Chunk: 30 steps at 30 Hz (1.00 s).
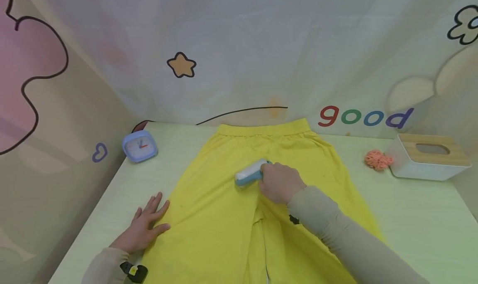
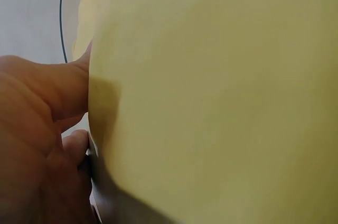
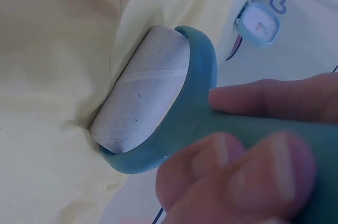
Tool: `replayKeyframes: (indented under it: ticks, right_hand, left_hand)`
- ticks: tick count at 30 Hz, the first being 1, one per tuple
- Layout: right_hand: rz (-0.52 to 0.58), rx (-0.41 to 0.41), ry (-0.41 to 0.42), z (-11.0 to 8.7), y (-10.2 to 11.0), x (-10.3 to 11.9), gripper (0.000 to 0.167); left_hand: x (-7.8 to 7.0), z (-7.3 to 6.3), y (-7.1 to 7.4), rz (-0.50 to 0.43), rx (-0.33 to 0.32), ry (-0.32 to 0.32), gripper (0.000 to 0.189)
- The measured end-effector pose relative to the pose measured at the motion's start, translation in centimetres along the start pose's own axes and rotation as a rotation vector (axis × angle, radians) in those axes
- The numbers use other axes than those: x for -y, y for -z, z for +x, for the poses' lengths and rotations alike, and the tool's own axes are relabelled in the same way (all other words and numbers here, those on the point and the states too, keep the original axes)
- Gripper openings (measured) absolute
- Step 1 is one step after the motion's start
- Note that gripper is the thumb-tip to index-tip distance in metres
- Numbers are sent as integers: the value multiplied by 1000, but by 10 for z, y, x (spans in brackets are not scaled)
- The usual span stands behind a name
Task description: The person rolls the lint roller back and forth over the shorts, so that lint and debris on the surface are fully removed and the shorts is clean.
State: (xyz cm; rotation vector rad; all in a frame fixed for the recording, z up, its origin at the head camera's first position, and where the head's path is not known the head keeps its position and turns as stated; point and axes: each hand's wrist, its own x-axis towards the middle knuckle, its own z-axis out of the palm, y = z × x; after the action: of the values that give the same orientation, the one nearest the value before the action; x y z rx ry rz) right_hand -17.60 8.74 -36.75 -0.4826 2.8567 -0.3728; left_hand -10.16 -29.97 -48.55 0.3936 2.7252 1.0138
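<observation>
Yellow trousers lie spread over the table, with the gathered waistband at the far side. My right hand grips the blue handle of a lint roller, whose white roll rests on the cloth just above the crotch seam. In the right wrist view, a few dark specks show on the roll of the lint roller, and the fabric puckers along its edge. My left hand lies with spread, fairly straight fingers at the left edge of the trousers, fingertips on the cloth. Cloth fills most of the left wrist view.
A blue alarm clock stands at the table's back left corner. Toward the back right are a coral bundle of yarn and a white tissue box with a wooden lid. A printed backdrop rises behind the table.
</observation>
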Motion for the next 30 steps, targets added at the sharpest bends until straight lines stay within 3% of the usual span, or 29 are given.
replayKeyframes:
  ticks: [8, 12, 16, 21, 24, 27, 30]
  right_hand:
    - [-13, 59, -15, 17, 6, 5, 11]
    - [0, 17, 6, -5, -6, -2, 11]
    - [79, -20, -14, -41, -18, -14, 16]
    - [162, 28, -81, -81, -17, -31, 38]
    - [163, 60, -102, -99, -14, -40, 36]
    - [149, 67, -79, -105, -11, -45, 26]
    - [126, 44, -19, -94, -6, -42, 14]
  left_hand:
    - [-2, -2, -2, -14, -6, 17, 68]
    - [-3, -3, -4, -38, 21, 83, 68]
    - [-5, -3, -4, 35, 45, 118, 87]
    - [-7, -4, -5, 129, 68, 116, 107]
    - [-7, -4, -7, 133, 71, 114, 108]
    - [-6, -2, -7, 143, 74, 106, 109]
    - [-5, -2, -7, 148, 74, 102, 109]
